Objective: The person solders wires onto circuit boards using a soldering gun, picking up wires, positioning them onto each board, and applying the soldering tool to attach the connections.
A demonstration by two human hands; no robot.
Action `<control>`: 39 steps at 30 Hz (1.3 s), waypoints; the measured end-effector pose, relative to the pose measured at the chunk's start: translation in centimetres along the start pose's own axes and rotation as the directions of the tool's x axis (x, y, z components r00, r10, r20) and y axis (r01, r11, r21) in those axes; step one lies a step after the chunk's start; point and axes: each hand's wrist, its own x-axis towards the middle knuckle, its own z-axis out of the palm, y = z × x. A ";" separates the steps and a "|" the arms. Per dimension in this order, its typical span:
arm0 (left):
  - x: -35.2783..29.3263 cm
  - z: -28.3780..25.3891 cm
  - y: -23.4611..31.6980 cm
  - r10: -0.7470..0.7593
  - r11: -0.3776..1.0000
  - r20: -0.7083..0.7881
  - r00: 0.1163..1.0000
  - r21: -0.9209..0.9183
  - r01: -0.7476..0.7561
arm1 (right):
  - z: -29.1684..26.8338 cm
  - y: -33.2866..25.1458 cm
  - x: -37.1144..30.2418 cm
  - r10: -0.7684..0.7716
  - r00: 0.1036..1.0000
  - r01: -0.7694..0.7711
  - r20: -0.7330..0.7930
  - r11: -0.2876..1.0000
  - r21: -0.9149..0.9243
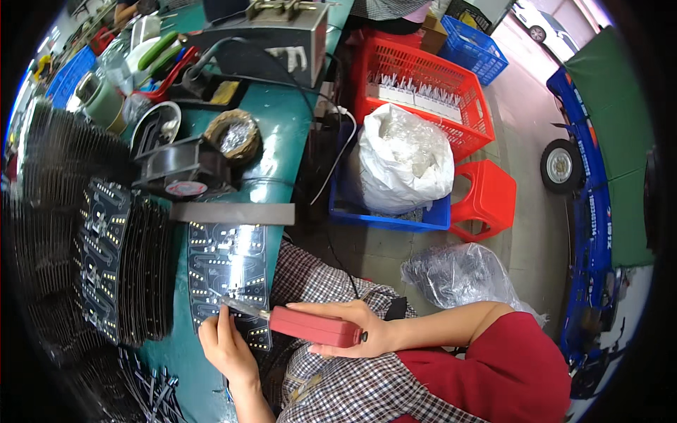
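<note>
The right hand is wrapped around a red handheld tool, its metal tip over a dark circuit board panel on the green table. The left hand has its fingers narrowed beside that tip; whether they pinch anything, I cannot tell. A blue crate holds a white sack with clear plastic inside; a red crate holds a row of thin upright pieces.
</note>
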 end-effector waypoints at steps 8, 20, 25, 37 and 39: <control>-0.3 0.1 0.2 -0.016 1.000 -0.005 1.000 0.024 0.016 | -1.1 0.5 -0.1 -0.038 0.999 0.037 0.007 0.994 0.100; -0.8 -0.3 -0.2 -0.015 0.996 -0.031 0.999 0.084 0.017 | -3.2 1.5 1.4 -0.064 0.997 0.057 0.030 0.981 0.183; -0.3 0.1 0.1 0.020 0.998 -0.065 0.998 0.066 -0.015 | -5.3 0.8 1.2 0.163 0.973 -0.192 0.163 0.964 0.182; 0.2 -0.7 0.1 -0.040 0.999 -0.036 0.999 -0.029 0.039 | -3.0 1.7 0.0 0.299 0.932 -0.327 0.203 0.938 0.118; 0.2 -0.7 0.0 -0.032 0.998 -0.031 0.999 -0.053 0.031 | -2.6 1.8 -0.3 0.335 0.919 -0.357 0.210 0.931 0.077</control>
